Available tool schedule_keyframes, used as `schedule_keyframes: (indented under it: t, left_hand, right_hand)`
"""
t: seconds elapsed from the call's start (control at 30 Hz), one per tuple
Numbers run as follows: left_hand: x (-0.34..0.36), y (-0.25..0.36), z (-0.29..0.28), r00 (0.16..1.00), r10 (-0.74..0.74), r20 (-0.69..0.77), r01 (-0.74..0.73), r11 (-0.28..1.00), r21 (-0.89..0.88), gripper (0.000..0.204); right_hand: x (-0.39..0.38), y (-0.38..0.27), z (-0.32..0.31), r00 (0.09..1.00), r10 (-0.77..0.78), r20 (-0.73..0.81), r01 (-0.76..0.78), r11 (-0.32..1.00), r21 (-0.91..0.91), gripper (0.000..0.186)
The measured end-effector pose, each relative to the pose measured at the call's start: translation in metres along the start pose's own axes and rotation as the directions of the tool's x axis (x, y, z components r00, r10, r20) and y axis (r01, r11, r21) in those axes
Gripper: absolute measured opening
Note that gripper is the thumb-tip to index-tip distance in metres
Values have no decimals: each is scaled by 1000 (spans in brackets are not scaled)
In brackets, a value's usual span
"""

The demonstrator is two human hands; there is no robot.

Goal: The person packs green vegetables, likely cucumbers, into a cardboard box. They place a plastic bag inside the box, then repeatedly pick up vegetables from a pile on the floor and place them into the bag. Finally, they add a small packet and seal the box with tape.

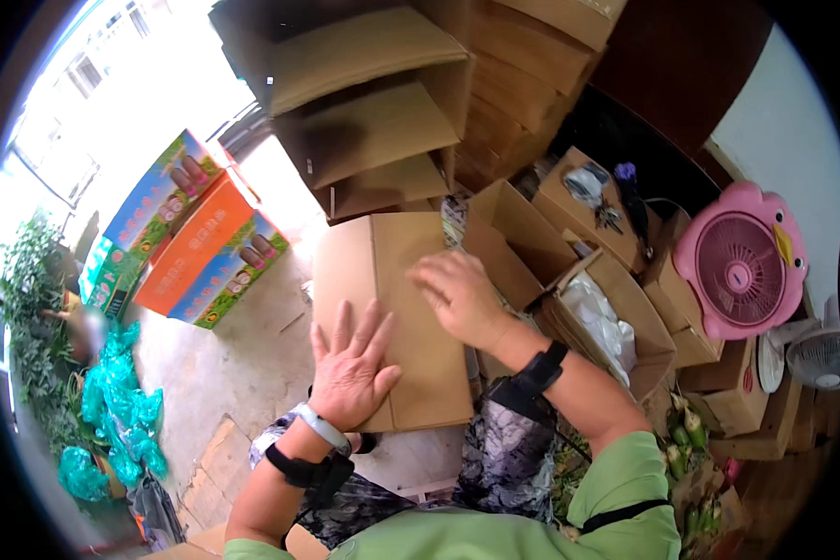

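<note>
A closed brown cardboard box (429, 378) lies in front of me at my knees, with a seam running lengthwise between its top flaps. My left hand (350, 373) rests flat on the near left part of the top, fingers spread across the seam side and holding nothing. Over the right part of the same top is my right hand (462, 297), its fingers loosely bent and pointing left, with nothing visible in them. Whether its fingertips touch the cardboard I cannot tell.
Open cardboard boxes (373, 121) are stacked ahead. On the right stand an open carton (518, 233), a carton with white plastic (597, 317), a pink fan (742, 261) and corn cobs (691, 429). Printed colourful cartons (201, 252), green plastic bags (126, 401) and plants (33, 299) are left.
</note>
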State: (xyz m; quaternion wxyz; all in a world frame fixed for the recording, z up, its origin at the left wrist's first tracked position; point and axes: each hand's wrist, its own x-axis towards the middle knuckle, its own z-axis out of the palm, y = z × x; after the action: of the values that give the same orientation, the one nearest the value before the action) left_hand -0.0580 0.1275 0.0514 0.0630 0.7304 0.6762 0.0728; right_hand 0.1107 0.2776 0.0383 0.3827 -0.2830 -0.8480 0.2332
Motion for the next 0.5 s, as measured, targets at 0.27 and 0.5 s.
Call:
schedule_keyframes:
  t: [0.27, 0.5]
  left_hand:
    - [15, 10, 2, 996, -6, 93, 1, 999, 46, 62]
    - [21, 6, 2, 984, -47, 169, 32, 995, 93, 60]
  right_hand:
    - [-124, 152, -17, 667, 636, 387, -667, 742, -71, 20]
    - [-217, 218, 55, 407, 858, 315, -636, 513, -577, 30]
